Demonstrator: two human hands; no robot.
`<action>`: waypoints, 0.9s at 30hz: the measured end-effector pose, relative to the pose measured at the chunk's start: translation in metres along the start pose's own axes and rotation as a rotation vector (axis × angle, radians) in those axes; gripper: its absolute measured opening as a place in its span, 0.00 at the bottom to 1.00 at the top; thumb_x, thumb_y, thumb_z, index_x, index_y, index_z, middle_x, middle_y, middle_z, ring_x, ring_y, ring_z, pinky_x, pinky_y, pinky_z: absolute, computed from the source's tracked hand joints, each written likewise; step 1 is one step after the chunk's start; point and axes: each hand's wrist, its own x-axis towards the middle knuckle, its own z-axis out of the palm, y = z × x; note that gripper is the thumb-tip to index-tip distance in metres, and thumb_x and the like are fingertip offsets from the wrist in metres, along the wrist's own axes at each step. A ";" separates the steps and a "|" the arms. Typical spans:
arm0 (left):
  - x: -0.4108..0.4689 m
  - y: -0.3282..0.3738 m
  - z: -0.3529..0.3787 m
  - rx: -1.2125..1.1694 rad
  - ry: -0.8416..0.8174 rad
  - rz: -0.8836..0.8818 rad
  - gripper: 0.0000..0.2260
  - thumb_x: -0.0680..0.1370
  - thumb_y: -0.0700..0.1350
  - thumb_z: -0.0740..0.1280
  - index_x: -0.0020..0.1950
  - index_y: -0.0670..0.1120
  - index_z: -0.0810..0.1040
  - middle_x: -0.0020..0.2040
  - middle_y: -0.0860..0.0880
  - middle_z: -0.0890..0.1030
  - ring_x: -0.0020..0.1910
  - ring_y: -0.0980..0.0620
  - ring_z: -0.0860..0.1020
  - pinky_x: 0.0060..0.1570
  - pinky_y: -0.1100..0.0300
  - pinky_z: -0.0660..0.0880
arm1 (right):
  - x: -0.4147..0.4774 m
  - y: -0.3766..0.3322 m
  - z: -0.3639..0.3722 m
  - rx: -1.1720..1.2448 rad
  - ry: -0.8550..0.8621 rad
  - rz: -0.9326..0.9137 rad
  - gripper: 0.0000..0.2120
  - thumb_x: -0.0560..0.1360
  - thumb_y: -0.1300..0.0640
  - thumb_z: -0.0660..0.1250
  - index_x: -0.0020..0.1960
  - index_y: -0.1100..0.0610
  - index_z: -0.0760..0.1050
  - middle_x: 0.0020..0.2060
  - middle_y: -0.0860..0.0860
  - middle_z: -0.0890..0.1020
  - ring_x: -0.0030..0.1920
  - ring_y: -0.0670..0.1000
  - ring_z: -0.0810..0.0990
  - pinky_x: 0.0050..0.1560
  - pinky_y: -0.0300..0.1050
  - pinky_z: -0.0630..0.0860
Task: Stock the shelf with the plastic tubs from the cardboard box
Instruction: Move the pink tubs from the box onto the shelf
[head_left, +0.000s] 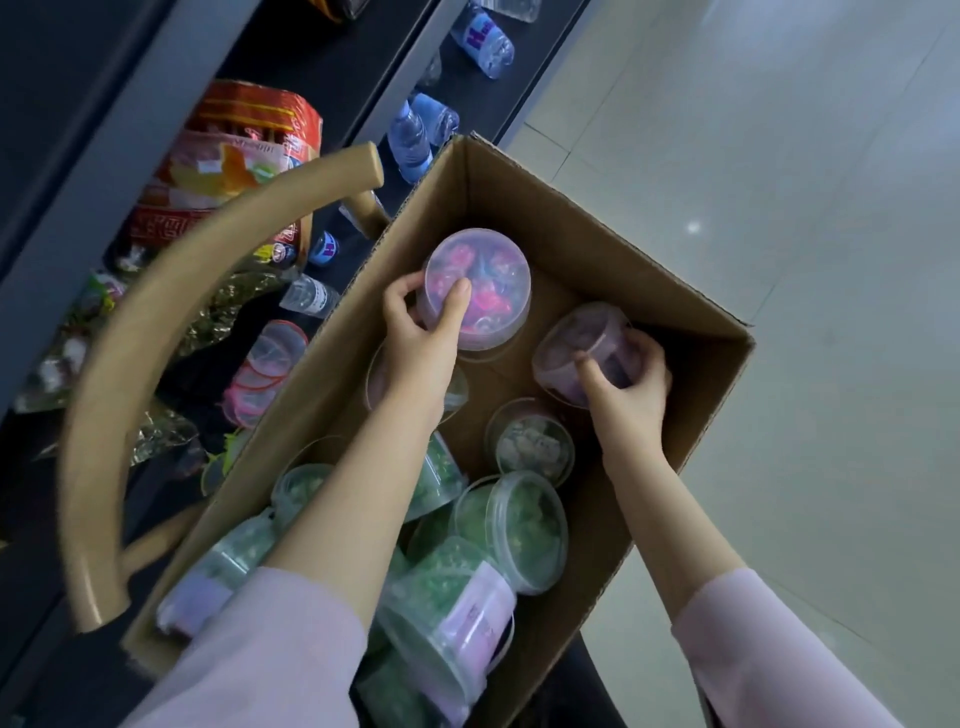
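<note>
An open cardboard box (597, 234) fills the middle of the head view. My left hand (421, 332) grips a clear round tub of pink contents (493, 280), held above the box floor. My right hand (628, 384) is closed around a second, tilted tub with purplish contents (576, 338) near the box's right wall. Several tubs of green contents (514, 525) with pale purple labels lie in the near part of the box, and a greyish tub (532, 441) stands between them and my hands. The dark shelf (244, 57) lies to the left.
A curved tan chair back (124, 374) arcs left of the box. On the shelf sit a red and orange packet (234, 161), water bottles (415, 135), foil-wrapped goods (218, 312) and a stack of red-rimmed lids (265, 369). Pale tiled floor (779, 156) lies to the right.
</note>
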 end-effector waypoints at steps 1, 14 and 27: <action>-0.006 0.001 -0.004 -0.022 -0.005 0.025 0.17 0.63 0.74 0.66 0.47 0.75 0.66 0.56 0.58 0.78 0.54 0.53 0.78 0.54 0.45 0.78 | -0.007 -0.004 -0.004 0.025 -0.016 -0.015 0.30 0.67 0.48 0.75 0.67 0.44 0.70 0.66 0.47 0.70 0.58 0.34 0.73 0.61 0.32 0.72; -0.187 -0.045 -0.185 -0.494 0.143 0.074 0.35 0.61 0.66 0.72 0.64 0.54 0.71 0.61 0.47 0.78 0.43 0.57 0.80 0.38 0.58 0.78 | -0.213 -0.072 -0.036 0.363 -0.337 -0.230 0.28 0.69 0.44 0.72 0.67 0.33 0.69 0.70 0.41 0.73 0.69 0.43 0.72 0.68 0.53 0.73; -0.512 -0.151 -0.509 -0.660 0.628 0.365 0.25 0.61 0.71 0.63 0.53 0.60 0.77 0.53 0.56 0.81 0.50 0.57 0.80 0.44 0.55 0.80 | -0.603 -0.137 -0.016 0.435 -0.997 -0.440 0.17 0.78 0.50 0.64 0.67 0.42 0.71 0.55 0.41 0.82 0.58 0.48 0.81 0.55 0.56 0.80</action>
